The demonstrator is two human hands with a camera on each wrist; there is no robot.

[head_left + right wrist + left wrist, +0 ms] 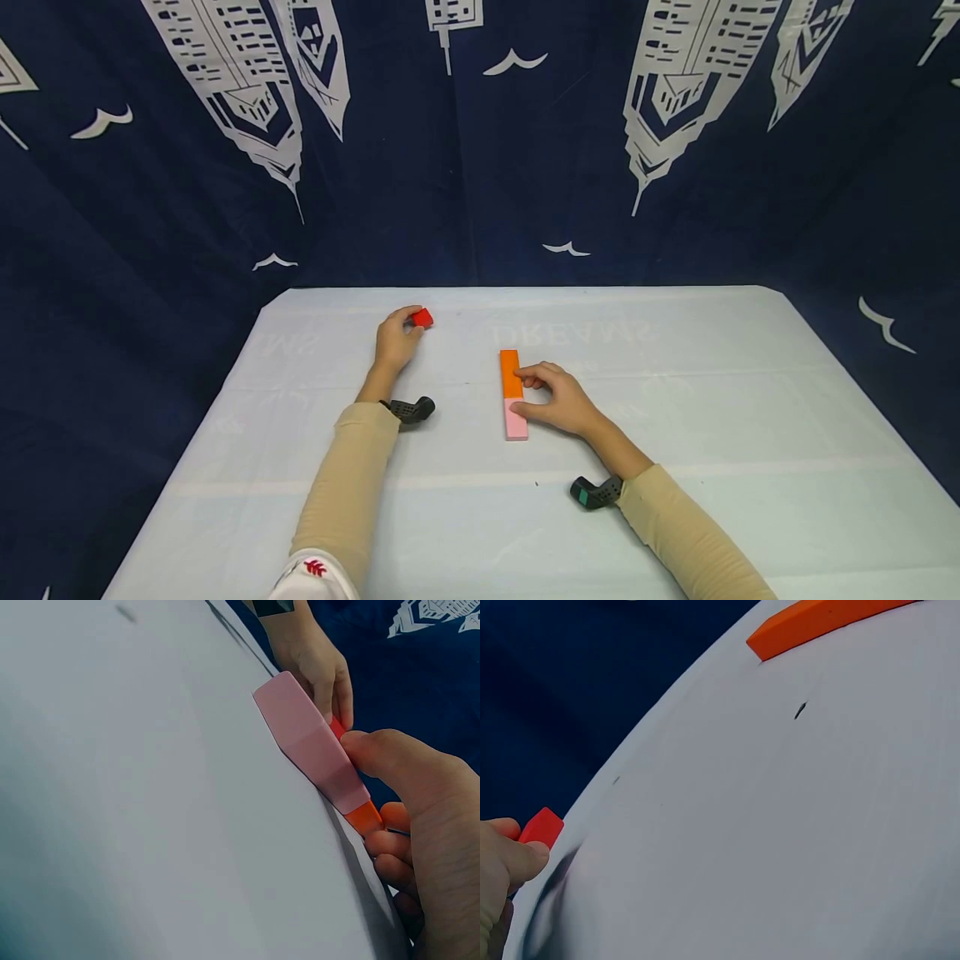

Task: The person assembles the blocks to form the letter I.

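Observation:
My left hand point(398, 339) is at the far left of the table, pinching a small red block point(423, 317) between thumb and fingers; the left wrist view shows the red block point(543, 828) sticking out past the thumb. Near the middle, an orange block point(510, 372) and a pink block point(516, 423) lie end to end in one line, orange farther away. My right hand point(560, 400) comes at them from the right, thumb over the pink block's edge and forefinger at the orange block's side. In the right wrist view, the thumb touches the pink block point(311, 742), and the other fingers curl beside the orange end point(364, 818).
A white-covered table point(465, 533) carries the blocks. Behind it hangs a dark blue curtain point(465, 183) with white building and bird prints. Black wrist devices point(411, 410) are strapped on both arms.

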